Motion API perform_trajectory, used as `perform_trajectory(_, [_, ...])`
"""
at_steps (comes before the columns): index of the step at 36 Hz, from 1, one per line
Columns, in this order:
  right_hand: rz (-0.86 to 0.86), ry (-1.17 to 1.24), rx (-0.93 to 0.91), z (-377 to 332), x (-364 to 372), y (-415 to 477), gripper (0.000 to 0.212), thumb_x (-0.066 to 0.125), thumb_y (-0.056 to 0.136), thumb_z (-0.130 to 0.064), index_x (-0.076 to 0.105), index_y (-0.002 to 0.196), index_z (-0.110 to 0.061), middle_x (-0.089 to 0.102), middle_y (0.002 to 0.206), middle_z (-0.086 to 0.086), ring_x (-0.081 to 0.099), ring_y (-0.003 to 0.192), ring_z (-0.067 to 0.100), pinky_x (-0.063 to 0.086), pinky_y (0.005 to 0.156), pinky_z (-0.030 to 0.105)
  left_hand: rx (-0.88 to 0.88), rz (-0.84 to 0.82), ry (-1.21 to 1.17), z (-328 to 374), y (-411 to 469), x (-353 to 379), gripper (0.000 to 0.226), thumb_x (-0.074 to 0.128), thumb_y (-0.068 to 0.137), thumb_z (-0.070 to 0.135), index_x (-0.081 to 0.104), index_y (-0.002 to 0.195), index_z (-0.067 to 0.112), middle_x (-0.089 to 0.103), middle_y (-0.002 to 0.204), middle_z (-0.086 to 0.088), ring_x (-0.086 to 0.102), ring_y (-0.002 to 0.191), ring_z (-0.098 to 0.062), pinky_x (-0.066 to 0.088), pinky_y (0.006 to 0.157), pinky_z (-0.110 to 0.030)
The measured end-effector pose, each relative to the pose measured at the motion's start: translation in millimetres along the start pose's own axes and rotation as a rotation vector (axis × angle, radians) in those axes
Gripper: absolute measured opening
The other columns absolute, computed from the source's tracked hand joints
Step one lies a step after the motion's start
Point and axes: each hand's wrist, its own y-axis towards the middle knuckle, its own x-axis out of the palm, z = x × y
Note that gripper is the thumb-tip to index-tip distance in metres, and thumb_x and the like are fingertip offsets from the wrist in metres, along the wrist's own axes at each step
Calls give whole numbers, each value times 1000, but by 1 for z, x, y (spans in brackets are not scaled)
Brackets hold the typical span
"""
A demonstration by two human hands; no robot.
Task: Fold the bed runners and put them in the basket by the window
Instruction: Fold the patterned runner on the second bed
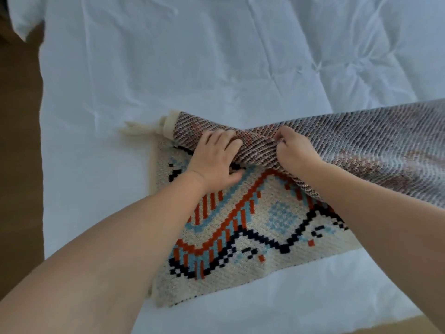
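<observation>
A woven bed runner [277, 220] lies on the white bed, cream with orange, light blue and black patterns. Its far long edge is turned over toward me, showing the grey-brown striped underside [361, 145], which lifts off to the right. My left hand [214, 160] grips the turned-over edge, fingers on top and thumb beneath. My right hand [296, 150] pinches the same fold just to the right. Cream tassels [137, 128] stick out at the runner's left end. No basket is in view.
The white bed sheet [192, 56] is wrinkled and spreads across most of the view. Brown floor [19, 141] runs along the bed's left edge. A white pillow corner [24, 18] shows at the top left.
</observation>
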Motion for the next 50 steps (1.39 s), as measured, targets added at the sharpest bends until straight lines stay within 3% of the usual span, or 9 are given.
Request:
perform_trajectory(5, [-51,-103,-23,2,3,2,25,33,97,-15,51,115,-15,62,81,7,56,62,21,45,53,31,-112,90,-112,3,3,7,35,54,84,6,58,119,9,60,124,-10,51,118,-29,29,108,-43])
perform_trajectory(13, [0,-340,-386,6,9,-19,76,48,84,-68,40,143,-20,49,134,3,53,114,20,46,96,38,-150,87,-299,-6,3,-19,28,38,95,12,52,119,9,60,107,-9,56,95,-28,43,85,-42])
perform_trajectory(16, [-33,-486,-424,1,20,-22,71,64,87,-39,30,147,-22,54,132,3,58,108,23,51,91,38,-123,48,-331,-10,5,-31,28,41,98,26,48,122,12,59,112,-6,58,83,-24,42,69,-34])
perform_trajectory(20, [19,-261,-257,-9,22,-25,61,55,92,-7,33,147,-22,62,127,9,66,97,25,57,76,34,-82,-64,-139,-16,3,-39,48,60,89,39,40,128,20,55,118,0,60,84,-21,39,64,-30])
perform_trajectory(27, [8,-268,-350,-18,8,-39,69,70,86,-22,35,146,-21,59,128,7,57,114,25,46,94,36,-146,-32,-148,-21,-21,-50,52,61,79,7,41,127,14,48,119,-6,50,95,-23,42,75,-35])
perform_trajectory(34, [-50,-592,-342,-16,6,-47,76,60,88,-17,17,151,-22,56,78,-3,56,66,17,54,59,34,-255,130,-195,-26,-65,-44,42,47,78,-7,60,115,9,64,103,-5,56,89,-26,38,72,-33])
perform_trajectory(40, [-22,-761,-448,-21,27,-67,79,60,87,-32,12,149,-24,49,130,3,59,93,19,53,67,29,-314,123,-205,-30,-105,-50,33,50,76,-4,63,105,4,66,96,-10,58,81,-30,35,65,-31])
perform_trajectory(44, [-1,-834,-547,-38,61,-93,80,52,89,-56,14,150,-20,46,138,5,57,106,21,52,78,34,-241,121,-318,-18,-133,-55,40,34,83,19,64,107,8,69,98,-6,62,71,-24,46,51,-30])
perform_trajectory(50, [-52,-825,-498,-53,93,-116,50,48,90,-13,36,139,-16,55,114,3,59,90,23,45,63,32,-269,44,-372,5,-173,-53,39,48,84,1,59,122,6,64,117,-9,60,101,-26,52,82,-42])
